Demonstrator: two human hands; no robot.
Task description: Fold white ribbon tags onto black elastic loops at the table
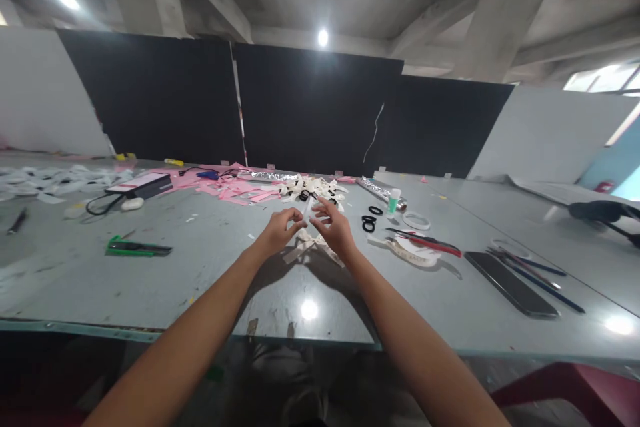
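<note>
Two bare forearms reach forward over a grey table. Left hand and right hand meet above it, fingertips pinched on a cream ribbon bow. One narrow strip stands nearly upright between the fingers; the bow's tails splay down onto the table, pointing toward the camera. Beyond the bow lies a pile of cream ribbon pieces with pink scraps left of it. Right of the bow lie scissors, a dark phone and pencils. Black panels back the table under a concrete ceiling.
</note>
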